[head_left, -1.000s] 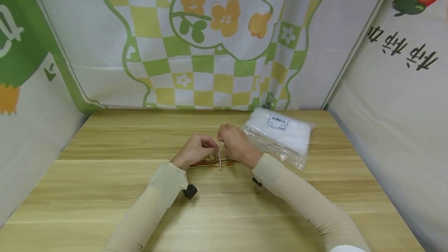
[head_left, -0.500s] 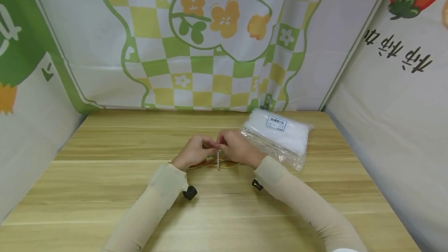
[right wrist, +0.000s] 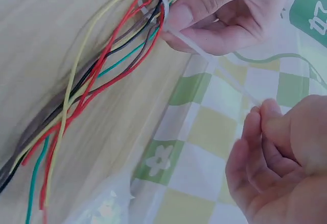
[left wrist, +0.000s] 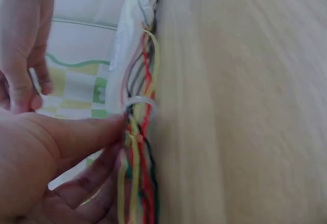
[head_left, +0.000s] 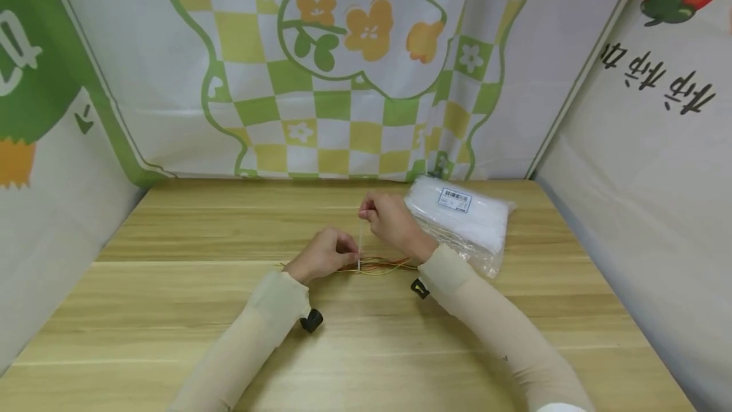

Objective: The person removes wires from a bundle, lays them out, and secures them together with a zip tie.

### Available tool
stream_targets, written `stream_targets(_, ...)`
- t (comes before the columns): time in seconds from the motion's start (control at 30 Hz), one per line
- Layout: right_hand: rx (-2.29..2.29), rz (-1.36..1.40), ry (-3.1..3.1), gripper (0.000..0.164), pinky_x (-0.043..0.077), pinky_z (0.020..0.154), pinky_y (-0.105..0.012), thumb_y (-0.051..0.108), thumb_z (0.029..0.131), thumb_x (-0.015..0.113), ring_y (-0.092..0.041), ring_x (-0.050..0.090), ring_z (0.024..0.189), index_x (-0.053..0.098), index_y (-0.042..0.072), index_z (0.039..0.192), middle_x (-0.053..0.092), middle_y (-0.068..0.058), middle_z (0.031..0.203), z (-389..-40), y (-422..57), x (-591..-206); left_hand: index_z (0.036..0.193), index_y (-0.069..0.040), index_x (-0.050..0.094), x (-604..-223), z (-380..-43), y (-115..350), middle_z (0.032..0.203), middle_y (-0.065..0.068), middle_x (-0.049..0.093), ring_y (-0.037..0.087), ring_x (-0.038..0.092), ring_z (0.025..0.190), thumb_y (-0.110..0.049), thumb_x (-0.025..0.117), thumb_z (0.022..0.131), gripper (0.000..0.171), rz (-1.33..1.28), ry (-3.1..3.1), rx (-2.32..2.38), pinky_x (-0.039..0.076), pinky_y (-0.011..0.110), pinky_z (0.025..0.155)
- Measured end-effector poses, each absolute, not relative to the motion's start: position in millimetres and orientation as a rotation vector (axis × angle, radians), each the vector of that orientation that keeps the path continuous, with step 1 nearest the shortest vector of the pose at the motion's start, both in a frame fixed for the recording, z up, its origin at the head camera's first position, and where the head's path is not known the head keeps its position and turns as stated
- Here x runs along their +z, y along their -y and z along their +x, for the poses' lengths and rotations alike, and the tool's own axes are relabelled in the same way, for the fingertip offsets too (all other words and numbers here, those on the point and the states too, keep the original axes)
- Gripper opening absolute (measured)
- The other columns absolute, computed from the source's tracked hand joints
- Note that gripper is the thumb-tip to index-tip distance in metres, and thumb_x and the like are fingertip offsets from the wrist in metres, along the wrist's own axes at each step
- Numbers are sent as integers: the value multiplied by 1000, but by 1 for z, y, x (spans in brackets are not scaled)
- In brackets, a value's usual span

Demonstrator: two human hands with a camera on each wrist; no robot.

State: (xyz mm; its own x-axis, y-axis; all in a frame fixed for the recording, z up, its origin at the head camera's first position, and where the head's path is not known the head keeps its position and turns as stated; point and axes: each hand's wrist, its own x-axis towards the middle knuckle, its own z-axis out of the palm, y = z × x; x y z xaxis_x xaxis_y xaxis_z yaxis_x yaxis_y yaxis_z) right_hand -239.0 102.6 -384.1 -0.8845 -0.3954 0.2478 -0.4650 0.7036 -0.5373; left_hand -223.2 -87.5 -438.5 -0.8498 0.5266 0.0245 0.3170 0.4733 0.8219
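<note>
A bundle of thin red, black, yellow and green electrical wires (head_left: 384,267) lies on the wooden table. Around it loops a white cable tie (right wrist: 219,71), its tail drawn out long and straight. My left hand (head_left: 323,255) pinches the tie between thumb and index finger, close beside the bundle. Higher up and to the right, my right hand (head_left: 393,222) pinches the end of the tail. The loop (left wrist: 140,100) crosses over the wires in the left wrist view. In the head view, the left hand covers part of the bundle.
A clear plastic bag (head_left: 474,224) of white strips, with a barcode label, lies at the back right behind the right hand. Patterned cloth (head_left: 320,107) walls the table at the back and both sides. Wooden tabletop (head_left: 366,355) stretches in front of the hands.
The two hands came together at the tie, then the right hand moved up and right with the tail, drawing it out. The loop looks smaller and the left hand sits slightly lower.
</note>
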Motion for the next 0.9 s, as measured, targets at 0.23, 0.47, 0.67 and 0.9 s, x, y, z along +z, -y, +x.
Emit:
stream_targets(0.23, 1048, 841, 2916, 11, 56, 75, -24, 17, 101, 73, -14, 71, 85, 70, 8, 97, 78, -7, 94, -239, -109, -396, 96, 3, 78, -438, -222, 87, 93, 13, 78, 11, 61, 79, -2, 69, 99, 11, 716, -2496, 1296, 51, 26, 72)
stream_targets(0.47, 907, 867, 2848, 12, 54, 72, -25, 9, 102, 69, -12, 68, 81, 71, 9, 91, 77, -4, 92, -234, -110, -407, 97, 1, 79, -435, -224, 83, 94, 11, 79, 9, 64, 79, -5, 69, 99, 11, 661, -2504, 1307, 52, 25, 73)
stream_targets(0.67, 973, 730, 2745, 13, 54, 71, -27, 7, 103, 67, -17, 70, 83, 72, 5, 91, 78, -7, 94, -238, -106, -393, 93, 2, 80, -430, -221, 81, 89, 11, 79, 10, 60, 74, -3, 71, 97, 11, 723, -2476, 1271, 51, 26, 71)
stream_targets(0.9, 917, 712, 2728, 13, 54, 68, -23, 8, 102, 69, -16, 73, 84, 75, 7, 90, 80, -6, 96, -246, -103, -391, 91, 0, 81, -433, -213, 83, 90, 10, 79, 9, 60, 78, -2, 72, 97, 11, 748, -2498, 1217, 50, 26, 75)
